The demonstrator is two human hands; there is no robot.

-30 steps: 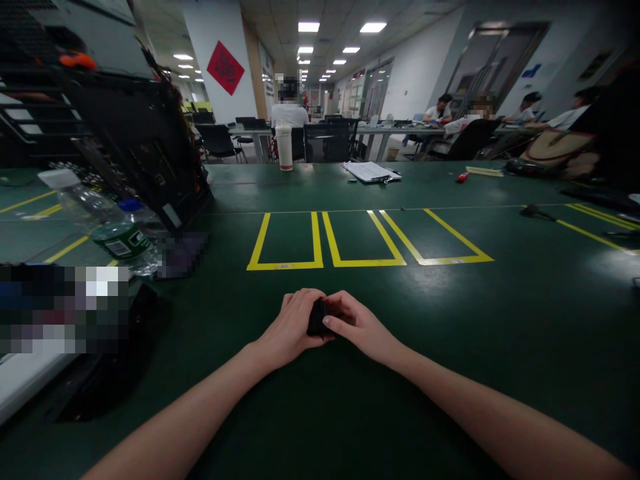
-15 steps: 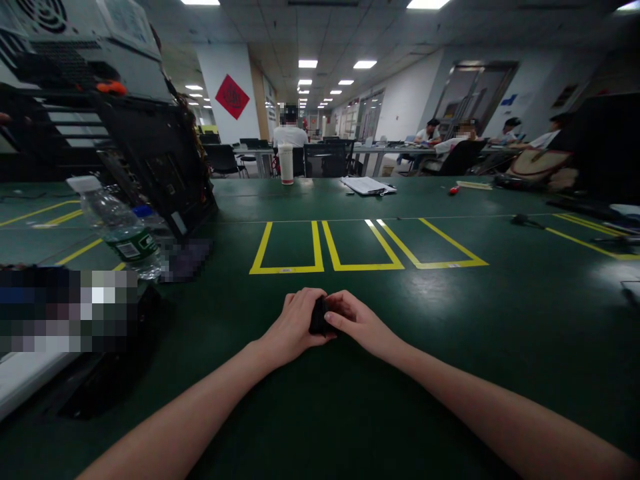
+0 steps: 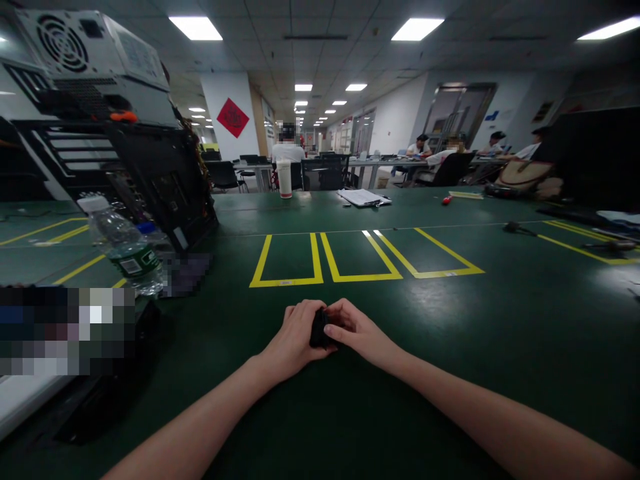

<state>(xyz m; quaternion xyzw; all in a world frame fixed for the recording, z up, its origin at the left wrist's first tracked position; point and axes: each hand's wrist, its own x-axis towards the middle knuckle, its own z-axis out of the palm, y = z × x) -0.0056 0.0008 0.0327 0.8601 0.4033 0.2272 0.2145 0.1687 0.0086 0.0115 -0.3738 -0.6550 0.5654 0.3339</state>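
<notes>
My left hand (image 3: 293,337) and my right hand (image 3: 357,330) rest together on the dark green table (image 3: 450,347), both closed round a small black object (image 3: 319,330). Only a sliver of that object shows between my fingers, so its shape is unclear. Three boxes of yellow tape (image 3: 360,257) are marked on the table just beyond my hands.
A plastic water bottle (image 3: 123,243) stands at the left beside an open black computer case (image 3: 160,177). Farther back are a white cup (image 3: 285,179), papers (image 3: 363,197) and a red-handled tool (image 3: 447,199). People sit at desks in the background.
The view has tilted upward, so more ceiling shows and my hands sit slightly lower in the picture. My hands stay closed round the black object in the same place on the table.
</notes>
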